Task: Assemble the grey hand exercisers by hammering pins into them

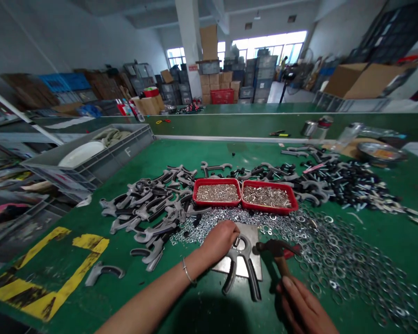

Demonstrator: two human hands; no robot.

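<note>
My left hand (219,241) rests on the top of a grey forked part with black grips (242,257), its fingertips pinching near a small metal fastener at the fork. That part lies on a square steel plate (252,236), its two arms pointing towards me. My right hand (303,308) is at the bottom right, gripping the wooden handle of a hammer (282,260). The hammer's dark red head (275,247) hangs just right of the part, and I cannot tell whether it touches. Many steel washers (344,260) lie around the plate.
Two red trays of small metal fasteners (218,181) stand on the green workbench (209,157) beyond the plate. Heaps of forked parts (149,208) and black bolted pieces (348,185) lie on either side. A grey crate (125,150) stands at the left.
</note>
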